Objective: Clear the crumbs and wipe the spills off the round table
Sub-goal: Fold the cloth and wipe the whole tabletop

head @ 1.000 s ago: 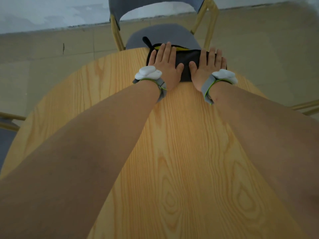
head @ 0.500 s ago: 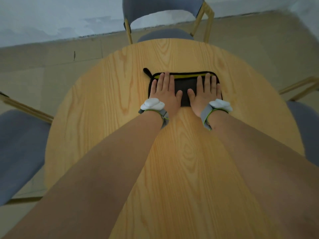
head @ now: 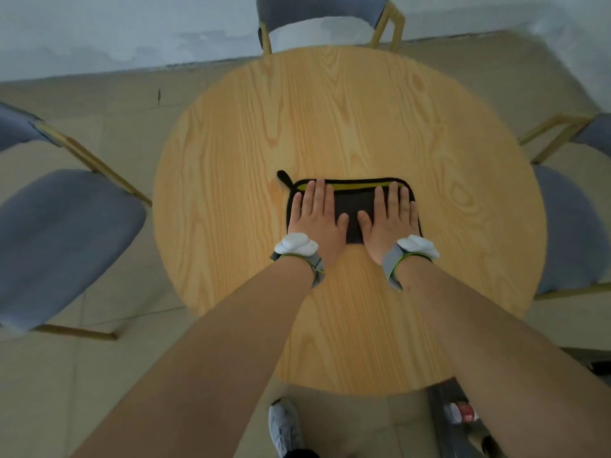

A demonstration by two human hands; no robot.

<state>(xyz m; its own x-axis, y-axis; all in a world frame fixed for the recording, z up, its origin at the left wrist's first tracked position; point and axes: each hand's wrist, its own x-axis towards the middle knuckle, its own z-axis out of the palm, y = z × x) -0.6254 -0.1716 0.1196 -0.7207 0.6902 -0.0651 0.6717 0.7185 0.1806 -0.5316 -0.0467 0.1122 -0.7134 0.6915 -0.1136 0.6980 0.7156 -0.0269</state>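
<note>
Head view, single frame. Round wooden desk (head: 347, 120), light pine grain. A dark folded cloth (head: 353, 206) with a black border, a yellow strip along its far edge and a small loop at its far-left corner lies flat near the middle of the desk, slightly toward the person.

Left hand (head: 314, 219): palm down on the left half of the cloth, fingers (head: 320, 193) straight and close together, released, pressing flat; nothing grasped. Right hand (head: 390, 223): palm down on the right half, fingers straight, likewise flat and released. Thumbs point toward each other, apart, with cloth showing between them. Each wrist carries a grey band with a white module (head: 295, 243).

Crumbs or spills: none I can make out on the wood at this sharpness.

Surroundings: three grey-seated chairs with yellow frames around the desk, one at left (head: 62, 233), one far (head: 324, 11), one right (head: 568, 226). A white shoe (head: 285, 424) on the floor at the near edge. No containers identifiable.
</note>
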